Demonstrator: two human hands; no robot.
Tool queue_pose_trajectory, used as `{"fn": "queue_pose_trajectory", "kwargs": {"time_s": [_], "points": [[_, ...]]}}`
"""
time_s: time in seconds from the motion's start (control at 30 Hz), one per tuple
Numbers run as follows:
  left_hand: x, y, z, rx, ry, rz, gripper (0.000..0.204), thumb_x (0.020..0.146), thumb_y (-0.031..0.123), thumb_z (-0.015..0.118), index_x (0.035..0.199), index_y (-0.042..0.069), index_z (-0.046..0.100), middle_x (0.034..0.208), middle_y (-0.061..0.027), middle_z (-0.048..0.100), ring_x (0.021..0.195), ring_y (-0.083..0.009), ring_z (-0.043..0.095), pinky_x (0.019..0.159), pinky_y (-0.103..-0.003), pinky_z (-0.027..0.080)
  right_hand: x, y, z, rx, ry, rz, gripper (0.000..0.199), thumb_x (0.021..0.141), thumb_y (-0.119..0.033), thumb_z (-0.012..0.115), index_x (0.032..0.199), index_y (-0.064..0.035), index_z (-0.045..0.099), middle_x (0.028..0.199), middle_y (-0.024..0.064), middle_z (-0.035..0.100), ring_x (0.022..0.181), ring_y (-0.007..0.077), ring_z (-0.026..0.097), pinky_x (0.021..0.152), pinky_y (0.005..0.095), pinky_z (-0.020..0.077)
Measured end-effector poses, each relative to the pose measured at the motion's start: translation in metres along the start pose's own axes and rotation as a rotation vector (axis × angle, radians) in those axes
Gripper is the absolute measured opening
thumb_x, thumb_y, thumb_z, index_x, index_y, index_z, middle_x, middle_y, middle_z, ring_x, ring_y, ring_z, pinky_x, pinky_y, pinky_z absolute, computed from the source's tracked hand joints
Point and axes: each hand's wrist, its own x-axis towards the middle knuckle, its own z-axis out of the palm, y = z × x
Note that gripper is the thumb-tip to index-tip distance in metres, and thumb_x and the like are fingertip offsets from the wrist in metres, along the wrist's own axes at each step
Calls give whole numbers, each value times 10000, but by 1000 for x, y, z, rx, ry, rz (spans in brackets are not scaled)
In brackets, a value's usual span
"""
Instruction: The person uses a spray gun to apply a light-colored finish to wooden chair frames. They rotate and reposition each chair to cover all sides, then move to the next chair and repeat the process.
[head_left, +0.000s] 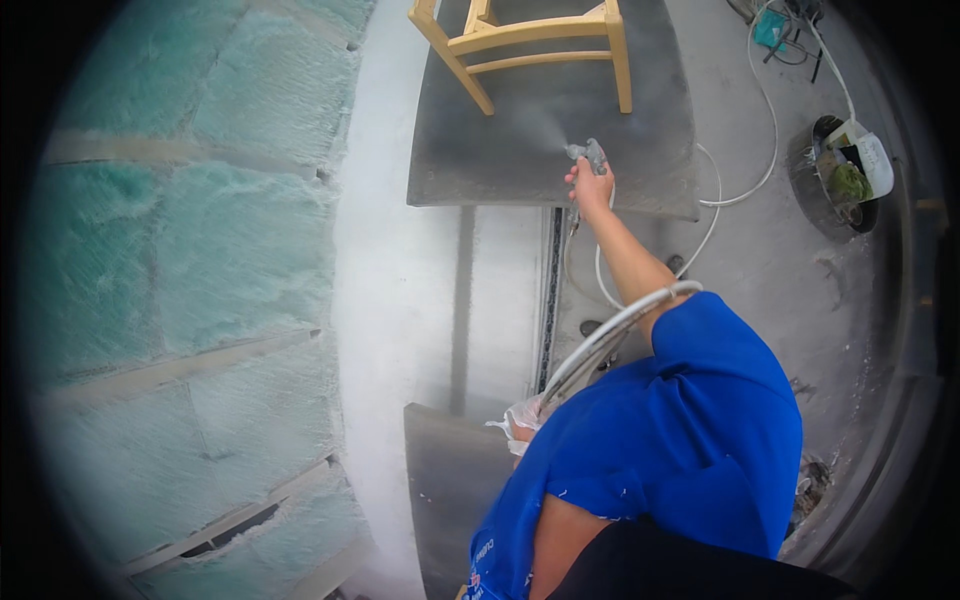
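Observation:
My right hand [591, 186] is wrapped around a spray gun [590, 153], its nozzle pointing left. A pale mist spreads from it below a light wooden chair [530, 42]. The chair stands on a dark grey board [550, 165], and its top is cut off by the picture's edge. Loops of white hose [620, 318] lie across my right forearm and run down beside my left hand [521, 432]. Thin clear plastic covers part of that hand. My blue sleeve and the hose hide most of its fingers, so its grip does not show.
Green-white filter panels [245, 260] in a frame line the left side. A second dark board [450, 500] lies nearer me, beside a chain track [549, 300]. At right, a black bucket [825, 190] holds a white container [873, 160]. Hose [765, 180] trails over the grey floor.

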Motion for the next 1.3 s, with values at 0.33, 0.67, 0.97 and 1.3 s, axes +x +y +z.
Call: {"fn": "queue_pose_trajectory", "kwargs": {"time_s": [0.33,0.67,0.97,1.3], "points": [[24,-11,-18,30,-53,54,167,903,243,693,985,150,806,869,-182,745,814,-394,734,687,-478,547,-33,-64,26,132,-241,-240,303,1026,-207,645,1287,-54,641,918,46,700,755,137,703,500,292,501],[92,54,4,-24,-77,432,162,877,235,722,981,145,809,860,-177,748,794,-389,735,677,-470,549,-38,-248,1,-647,-60,-821,564,1003,-206,651,1555,-229,539,931,54,725,774,137,695,733,325,575],[183,178,0,-153,197,759,119,886,212,697,888,124,777,822,-179,729,761,-399,720,657,-487,539,1,-357,-36,-913,-25,-909,553,985,-182,638,1532,-220,566,1185,154,749,1096,304,709,953,410,536],[253,278,19,-203,-14,487,143,897,234,749,955,116,804,860,-192,739,779,-401,721,665,-454,546,224,-471,25,-1180,-270,-1096,546,958,-212,637,1500,-252,587,1239,162,755,1143,369,717,976,468,548]]}}
